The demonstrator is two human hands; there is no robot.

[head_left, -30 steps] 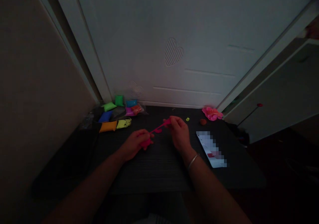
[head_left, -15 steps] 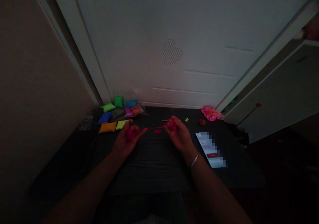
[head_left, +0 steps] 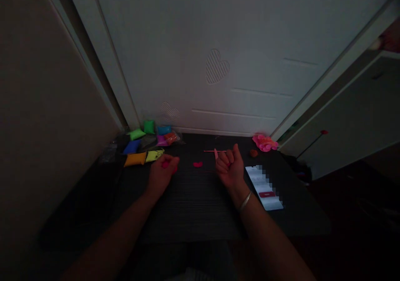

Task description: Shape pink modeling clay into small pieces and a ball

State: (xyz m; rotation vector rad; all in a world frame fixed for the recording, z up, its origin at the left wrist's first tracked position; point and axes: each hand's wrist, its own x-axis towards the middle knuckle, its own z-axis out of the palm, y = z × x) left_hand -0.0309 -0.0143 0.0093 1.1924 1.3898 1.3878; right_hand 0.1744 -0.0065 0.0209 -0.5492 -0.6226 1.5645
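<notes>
Your hands are hovering apart over the dark tabletop [head_left: 193, 206]. Your left hand [head_left: 161, 174] is clamping a soft-looking, rounded lump of vivid pink dough [head_left: 169, 166], its edges peeking past your fingers. Your right hand [head_left: 230, 166] is turning palm up and curling its fingers over a pink bit [head_left: 229, 164], which is mostly hiding. Between them, a small, smooth, slightly curved pink piece [head_left: 198, 164] is lying flat on the tabletop, and a thin pink stick [head_left: 209, 151] is resting just beyond your right hand. The dim light is blurring finer texture.
</notes>
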